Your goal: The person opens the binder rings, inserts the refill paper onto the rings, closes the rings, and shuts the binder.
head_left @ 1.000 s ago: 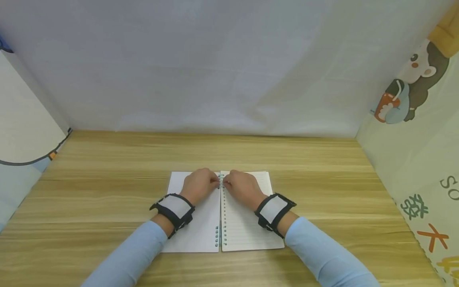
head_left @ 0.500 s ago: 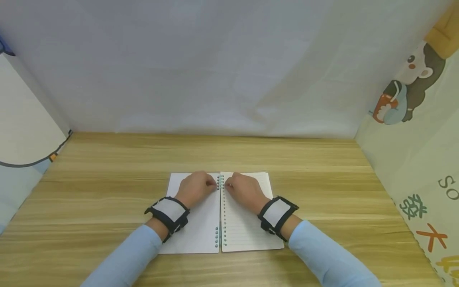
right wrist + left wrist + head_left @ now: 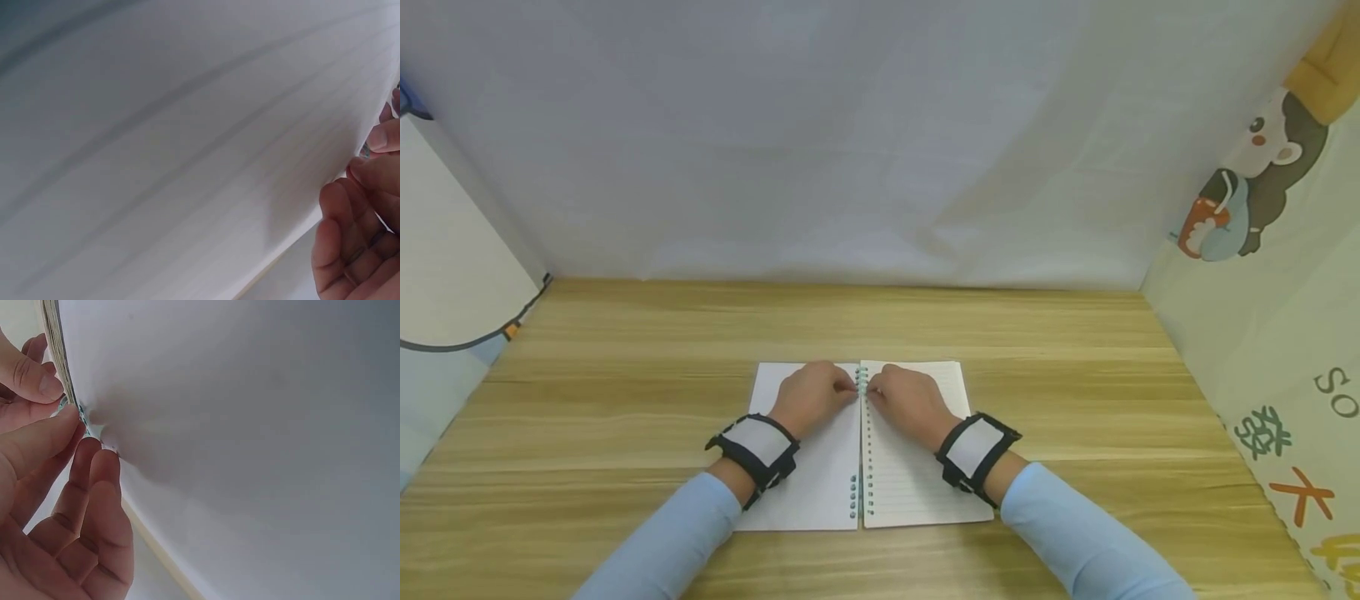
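Observation:
An open notebook (image 3: 917, 492) lies on the table, a blank white page on its left side and a ruled page on its right. Short sets of teal binding rings (image 3: 853, 492) join the two sides near the top and bottom of the spine. At the upper set, my left hand (image 3: 808, 396) pinches the rings from the left between thumb and fingers. My right hand (image 3: 913, 402) pinches the same set from the right, its fingertips close to the left ones. The wrist views show the teal ring piece (image 3: 81, 415) mostly hidden by the fingertips.
The wood-grain table (image 3: 1075, 367) extends around the notebook on all sides. A pale cloth wall (image 3: 850, 167) rises behind it, and a printed cloth (image 3: 1262, 333) stands along the right. Each wrist wears a black strap (image 3: 977, 450).
Both hands have slid slightly down the spine, so several upper rings now show above the fingertips. The left fingers drew back a little from the rings, then returned. The notebook stays in place.

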A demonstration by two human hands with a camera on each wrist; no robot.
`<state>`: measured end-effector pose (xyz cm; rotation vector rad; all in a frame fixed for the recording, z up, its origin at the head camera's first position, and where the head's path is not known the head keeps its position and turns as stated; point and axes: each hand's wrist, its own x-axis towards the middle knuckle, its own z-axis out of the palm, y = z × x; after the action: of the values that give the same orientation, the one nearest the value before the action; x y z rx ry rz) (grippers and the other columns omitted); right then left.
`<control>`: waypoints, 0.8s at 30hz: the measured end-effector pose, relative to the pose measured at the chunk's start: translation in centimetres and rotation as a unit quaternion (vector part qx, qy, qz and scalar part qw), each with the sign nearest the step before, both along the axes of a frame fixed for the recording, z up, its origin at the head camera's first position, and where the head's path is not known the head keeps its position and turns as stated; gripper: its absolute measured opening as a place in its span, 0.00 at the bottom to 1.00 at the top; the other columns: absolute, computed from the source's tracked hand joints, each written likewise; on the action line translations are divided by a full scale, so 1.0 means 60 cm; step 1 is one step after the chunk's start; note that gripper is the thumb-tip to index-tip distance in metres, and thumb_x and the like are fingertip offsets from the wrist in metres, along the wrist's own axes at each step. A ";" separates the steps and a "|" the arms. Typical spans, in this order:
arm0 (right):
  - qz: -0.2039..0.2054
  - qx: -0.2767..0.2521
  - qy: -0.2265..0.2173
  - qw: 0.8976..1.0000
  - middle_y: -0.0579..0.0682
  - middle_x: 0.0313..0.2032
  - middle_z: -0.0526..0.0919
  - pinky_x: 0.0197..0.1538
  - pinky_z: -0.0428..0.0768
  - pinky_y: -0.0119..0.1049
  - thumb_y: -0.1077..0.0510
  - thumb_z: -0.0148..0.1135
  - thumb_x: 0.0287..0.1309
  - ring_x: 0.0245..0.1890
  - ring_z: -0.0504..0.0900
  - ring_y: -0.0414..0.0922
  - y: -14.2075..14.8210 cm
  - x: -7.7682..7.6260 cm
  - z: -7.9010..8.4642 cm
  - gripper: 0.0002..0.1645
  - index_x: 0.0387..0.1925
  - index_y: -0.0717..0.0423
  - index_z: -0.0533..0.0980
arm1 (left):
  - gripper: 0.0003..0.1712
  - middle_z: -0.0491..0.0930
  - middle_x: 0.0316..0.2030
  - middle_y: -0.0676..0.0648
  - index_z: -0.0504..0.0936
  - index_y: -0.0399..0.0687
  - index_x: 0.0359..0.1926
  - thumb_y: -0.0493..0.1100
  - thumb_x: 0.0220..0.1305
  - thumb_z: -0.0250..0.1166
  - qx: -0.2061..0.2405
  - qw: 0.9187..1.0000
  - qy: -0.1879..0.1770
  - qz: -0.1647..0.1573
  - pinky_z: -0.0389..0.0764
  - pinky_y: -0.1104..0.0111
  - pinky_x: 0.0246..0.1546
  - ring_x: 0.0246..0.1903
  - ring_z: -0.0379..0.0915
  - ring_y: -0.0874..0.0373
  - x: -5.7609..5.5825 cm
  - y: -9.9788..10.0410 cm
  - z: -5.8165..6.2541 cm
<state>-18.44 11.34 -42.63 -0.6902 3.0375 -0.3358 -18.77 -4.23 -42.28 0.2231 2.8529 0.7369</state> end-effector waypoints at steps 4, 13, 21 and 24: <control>-0.003 0.002 -0.003 1.000 0.45 0.29 0.81 0.28 0.72 0.26 0.56 0.58 0.61 0.24 0.73 0.35 -0.001 0.000 0.001 0.10 0.40 0.51 0.83 | 0.09 0.85 0.39 0.50 0.86 0.53 0.38 0.48 0.61 0.63 -0.002 1.000 0.001 -0.003 0.77 0.60 0.44 0.42 0.79 0.55 -0.001 0.001 -0.001; -0.003 0.003 0.001 1.000 0.45 0.28 0.80 0.28 0.72 0.26 0.56 0.58 0.61 0.24 0.72 0.36 -0.003 -0.001 0.001 0.10 0.40 0.51 0.83 | 0.09 0.85 0.41 0.50 0.86 0.53 0.39 0.47 0.61 0.62 -0.004 1.000 0.001 -0.009 0.77 0.60 0.45 0.44 0.79 0.54 -0.001 0.002 0.002; 0.002 0.007 0.003 1.000 0.45 0.28 0.81 0.30 0.74 0.27 0.57 0.59 0.60 0.24 0.72 0.36 -0.004 -0.003 -0.002 0.09 0.39 0.52 0.83 | 0.10 0.85 0.42 0.50 0.86 0.53 0.40 0.48 0.62 0.62 -0.007 1.000 -0.003 -0.009 0.77 0.60 0.47 0.45 0.79 0.54 -0.001 0.002 0.001; 0.001 0.007 0.003 1.000 0.45 0.29 0.81 0.29 0.73 0.27 0.56 0.59 0.60 0.23 0.72 0.36 -0.004 -0.003 -0.002 0.09 0.39 0.52 0.83 | 0.10 0.84 0.42 0.50 0.86 0.53 0.40 0.47 0.62 0.62 -0.007 1.000 -0.002 -0.009 0.77 0.60 0.47 0.45 0.79 0.54 -0.001 0.002 0.000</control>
<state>-18.63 11.10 -42.77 -0.6958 3.0415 -0.3111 -18.81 -4.10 -42.28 0.2442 2.8473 0.7128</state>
